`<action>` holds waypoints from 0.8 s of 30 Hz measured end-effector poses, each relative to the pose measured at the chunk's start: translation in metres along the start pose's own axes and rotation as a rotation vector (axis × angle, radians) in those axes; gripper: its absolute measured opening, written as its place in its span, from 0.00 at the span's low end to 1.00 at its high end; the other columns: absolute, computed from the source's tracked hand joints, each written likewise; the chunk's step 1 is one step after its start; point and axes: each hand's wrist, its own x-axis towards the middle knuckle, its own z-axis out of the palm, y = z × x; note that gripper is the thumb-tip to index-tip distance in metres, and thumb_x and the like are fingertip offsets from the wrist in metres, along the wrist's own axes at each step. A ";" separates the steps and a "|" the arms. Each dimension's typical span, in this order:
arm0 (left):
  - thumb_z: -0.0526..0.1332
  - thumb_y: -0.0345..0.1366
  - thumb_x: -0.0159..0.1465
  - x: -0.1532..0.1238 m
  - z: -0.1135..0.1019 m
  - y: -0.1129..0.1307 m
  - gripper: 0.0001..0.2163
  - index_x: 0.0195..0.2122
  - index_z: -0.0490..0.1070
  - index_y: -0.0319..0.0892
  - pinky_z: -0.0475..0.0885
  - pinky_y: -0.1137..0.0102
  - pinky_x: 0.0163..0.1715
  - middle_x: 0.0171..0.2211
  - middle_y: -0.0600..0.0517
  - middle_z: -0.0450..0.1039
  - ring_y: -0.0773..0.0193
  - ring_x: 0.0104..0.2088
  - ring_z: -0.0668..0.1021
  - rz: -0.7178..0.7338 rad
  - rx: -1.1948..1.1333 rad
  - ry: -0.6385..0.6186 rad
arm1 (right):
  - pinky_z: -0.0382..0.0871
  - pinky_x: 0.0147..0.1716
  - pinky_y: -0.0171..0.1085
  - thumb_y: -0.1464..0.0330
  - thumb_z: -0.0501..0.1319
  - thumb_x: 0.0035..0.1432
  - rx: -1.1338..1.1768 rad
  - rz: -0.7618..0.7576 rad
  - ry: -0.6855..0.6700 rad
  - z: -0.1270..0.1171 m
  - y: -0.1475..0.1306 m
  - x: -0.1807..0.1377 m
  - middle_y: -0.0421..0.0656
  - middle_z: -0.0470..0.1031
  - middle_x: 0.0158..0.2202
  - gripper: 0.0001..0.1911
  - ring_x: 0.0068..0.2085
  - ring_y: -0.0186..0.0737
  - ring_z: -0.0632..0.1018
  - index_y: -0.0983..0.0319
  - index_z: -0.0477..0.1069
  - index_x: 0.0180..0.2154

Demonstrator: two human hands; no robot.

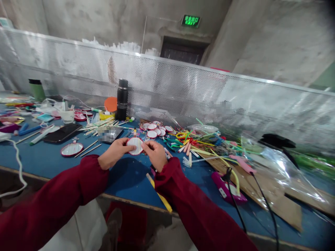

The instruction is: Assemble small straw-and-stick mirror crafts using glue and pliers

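Note:
Between my two hands, above the blue table (123, 181), is a round white disc with a red rim (135, 143) and a small brownish tab on top. My left hand (116, 150) pinches its left edge, thumb lying across the face. At the right edge, the thumb and fingers of my right hand (156, 153) are closed on it. Behind it lies a pile of similar red-rimmed discs (152, 134). Another such disc (71, 149) rests flat at the left, beside thin wooden sticks (89, 149). Under my right forearm lies a yellow stick (164, 202).
A black bottle (122, 101) stands by the perforated metal screen (167, 87). A dark phone (62, 133) and a white cup (67, 116) are at left. To the right are tangled coloured pipe cleaners (204, 139), a pink glue gun (243, 164), a purple device (227, 188) and cardboard (285, 209).

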 end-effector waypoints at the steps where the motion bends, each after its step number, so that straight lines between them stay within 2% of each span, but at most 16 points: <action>1: 0.76 0.40 0.42 -0.001 0.001 0.001 0.23 0.39 0.77 0.37 0.72 0.66 0.38 0.35 0.49 0.80 0.61 0.33 0.78 -0.004 -0.003 0.000 | 0.64 0.27 0.33 0.55 0.62 0.56 -0.021 -0.010 0.004 0.000 -0.001 0.000 0.35 0.69 0.21 0.16 0.24 0.33 0.69 0.60 0.71 0.26; 7: 0.74 0.45 0.46 -0.005 0.006 0.006 0.19 0.34 0.75 0.39 0.70 0.70 0.31 0.29 0.54 0.75 0.66 0.28 0.75 0.018 -0.007 0.013 | 0.60 0.25 0.32 0.57 0.63 0.54 -0.082 -0.019 -0.011 0.000 -0.006 -0.003 0.35 0.68 0.20 0.15 0.23 0.32 0.67 0.60 0.69 0.23; 11: 0.74 0.44 0.46 -0.005 0.004 0.006 0.18 0.32 0.75 0.38 0.67 0.71 0.28 0.26 0.54 0.74 0.67 0.26 0.73 0.008 0.022 0.013 | 0.60 0.25 0.32 0.58 0.63 0.54 -0.101 -0.018 -0.045 0.000 -0.002 -0.003 0.35 0.69 0.20 0.14 0.24 0.32 0.67 0.60 0.69 0.23; 16: 0.75 0.43 0.44 -0.006 0.004 0.006 0.17 0.30 0.76 0.37 0.66 0.71 0.28 0.25 0.53 0.75 0.66 0.25 0.73 -0.022 0.045 -0.030 | 0.58 0.24 0.32 0.57 0.63 0.54 -0.113 -0.048 -0.047 0.001 0.002 -0.002 0.34 0.66 0.20 0.15 0.24 0.31 0.65 0.60 0.70 0.24; 24: 0.74 0.44 0.45 -0.004 0.005 0.007 0.19 0.33 0.77 0.37 0.66 0.71 0.28 0.27 0.52 0.76 0.66 0.26 0.74 0.024 0.036 0.007 | 0.59 0.25 0.33 0.59 0.63 0.54 -0.115 -0.073 -0.041 0.002 0.000 -0.002 0.35 0.68 0.21 0.12 0.24 0.32 0.66 0.61 0.70 0.25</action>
